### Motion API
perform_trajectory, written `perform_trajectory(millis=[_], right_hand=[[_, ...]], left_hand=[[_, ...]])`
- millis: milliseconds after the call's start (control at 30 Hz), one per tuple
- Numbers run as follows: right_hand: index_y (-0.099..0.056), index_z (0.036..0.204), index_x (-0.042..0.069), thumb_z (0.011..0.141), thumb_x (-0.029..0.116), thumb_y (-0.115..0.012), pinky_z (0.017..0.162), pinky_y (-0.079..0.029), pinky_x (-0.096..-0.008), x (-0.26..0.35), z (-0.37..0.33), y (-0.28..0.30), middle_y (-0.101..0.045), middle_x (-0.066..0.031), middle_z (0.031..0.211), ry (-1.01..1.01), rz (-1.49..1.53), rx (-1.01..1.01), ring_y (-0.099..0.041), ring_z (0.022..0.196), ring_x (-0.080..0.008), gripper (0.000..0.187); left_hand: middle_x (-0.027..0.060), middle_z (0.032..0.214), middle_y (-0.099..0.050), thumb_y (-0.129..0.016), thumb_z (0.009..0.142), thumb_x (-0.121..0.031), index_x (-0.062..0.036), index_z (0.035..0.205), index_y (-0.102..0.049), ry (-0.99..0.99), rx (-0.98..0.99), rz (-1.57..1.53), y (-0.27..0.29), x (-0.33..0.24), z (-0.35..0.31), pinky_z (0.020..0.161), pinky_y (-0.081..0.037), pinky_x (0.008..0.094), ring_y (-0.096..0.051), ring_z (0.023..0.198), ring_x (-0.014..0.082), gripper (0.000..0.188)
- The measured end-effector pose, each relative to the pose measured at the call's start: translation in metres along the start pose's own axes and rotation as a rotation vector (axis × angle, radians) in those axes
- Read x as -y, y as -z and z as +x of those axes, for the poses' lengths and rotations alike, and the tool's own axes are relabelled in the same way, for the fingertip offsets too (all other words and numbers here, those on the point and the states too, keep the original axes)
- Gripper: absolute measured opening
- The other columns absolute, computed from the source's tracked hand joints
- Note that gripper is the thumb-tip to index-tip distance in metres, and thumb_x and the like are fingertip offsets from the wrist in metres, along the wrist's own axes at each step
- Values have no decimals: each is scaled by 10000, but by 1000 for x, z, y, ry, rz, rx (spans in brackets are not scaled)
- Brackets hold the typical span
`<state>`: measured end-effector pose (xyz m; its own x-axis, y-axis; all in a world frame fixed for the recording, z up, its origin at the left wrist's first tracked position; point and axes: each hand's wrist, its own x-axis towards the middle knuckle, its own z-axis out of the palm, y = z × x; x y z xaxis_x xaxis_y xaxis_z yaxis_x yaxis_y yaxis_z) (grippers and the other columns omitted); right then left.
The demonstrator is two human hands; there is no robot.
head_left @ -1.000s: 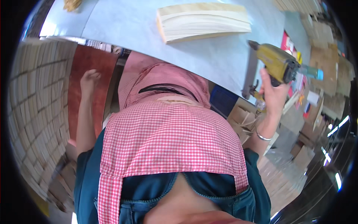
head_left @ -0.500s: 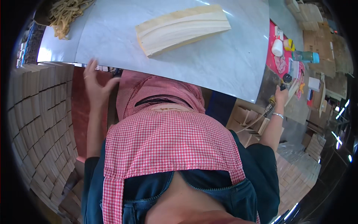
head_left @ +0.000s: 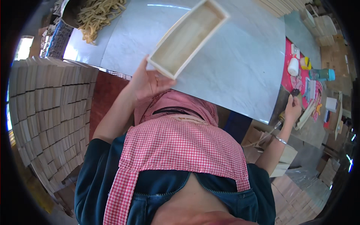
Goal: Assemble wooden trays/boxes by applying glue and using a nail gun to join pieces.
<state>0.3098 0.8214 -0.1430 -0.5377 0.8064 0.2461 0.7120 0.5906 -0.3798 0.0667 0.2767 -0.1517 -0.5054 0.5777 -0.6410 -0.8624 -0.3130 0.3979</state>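
Note:
My left hand point(head_left: 146, 80) grips the near end of a long, pale wooden box point(head_left: 187, 41), with the thumb along one side and the fingers at the near corner. Raised at a tilt above the table, the box shows its hollow inside. Far to the right, my right hand point(head_left: 293, 109) is closed around a hose-fed hand tool point(head_left: 280, 119) with a black end and a brass-coloured part. Most of its grip is hidden by the hand.
The box is over a pale marble-patterned table point(head_left: 232, 78). Stacked wooden pieces point(head_left: 52, 108) form a wall at left. A container of tan strips point(head_left: 99, 18) stands far left. A white bottle point(head_left: 293, 66) and a teal bottle point(head_left: 321, 74) lie at right.
My left hand has moved from beside the table edge to the wooden box, taken hold of it and tipped it up, revealing its hollow. My right hand still holds the tool.

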Motion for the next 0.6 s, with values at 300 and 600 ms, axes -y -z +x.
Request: perform_trajectory(millis=[300,600], right_hand=[[-697,1085,9,904,177,-682,739,-517,-315,130,-59,-40,-708,-103,931,257,368,138,-643,784,-210,248],[-665,1104,-16,896,142,-688,762,-522,-332,222,-134,-122,-670,-139,963,674,621,454,-627,818,-261,262]], left_hand=[[94,809,-654,-526,1021,-262,-15,907,-606,-493,-473,528,3,49,-34,595,-498,285,-601,665,185,284],[70,1127,-592,-635,837,-195,-167,1016,-627,-1530,-371,1936,-23,47,-6,1027,-344,535,-559,1034,246,181]])
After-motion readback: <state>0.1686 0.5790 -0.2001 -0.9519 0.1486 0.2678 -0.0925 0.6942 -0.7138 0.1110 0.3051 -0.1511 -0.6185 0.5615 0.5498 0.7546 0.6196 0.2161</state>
